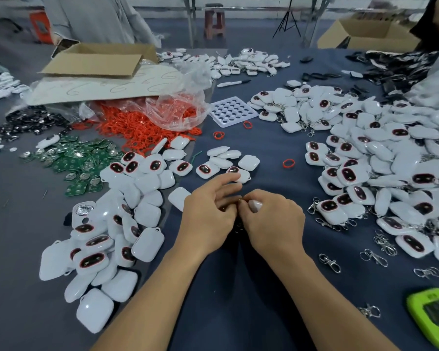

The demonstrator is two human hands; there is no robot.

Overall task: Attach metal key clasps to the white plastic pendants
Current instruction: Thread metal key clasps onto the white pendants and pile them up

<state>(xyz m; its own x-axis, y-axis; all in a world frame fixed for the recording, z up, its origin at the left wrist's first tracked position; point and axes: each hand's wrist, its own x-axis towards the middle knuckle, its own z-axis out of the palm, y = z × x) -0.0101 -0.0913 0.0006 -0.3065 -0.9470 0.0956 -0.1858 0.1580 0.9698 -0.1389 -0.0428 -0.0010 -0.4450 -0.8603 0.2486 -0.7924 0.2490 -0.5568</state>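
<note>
My right hand (274,219) holds a white plastic pendant (255,205) in curled fingers over the middle of the dark table. My left hand (209,211) meets it fingertip to fingertip and pinches a small metal key clasp (238,198), mostly hidden between the fingers. Dark metal rings hang just below both hands. A heap of white pendants (107,239) without clasps lies to the left. A larger heap of pendants with clasps (380,178) spreads on the right. Loose metal clasps (330,262) lie near the right forearm.
Orange rubber rings (137,127) spill from a clear bag beside green circuit boards (79,160). A white perforated tray (232,111), a marker (233,83) and cardboard boxes (99,62) sit further back. A green device (436,317) lies bottom right. Other people stand at the far side.
</note>
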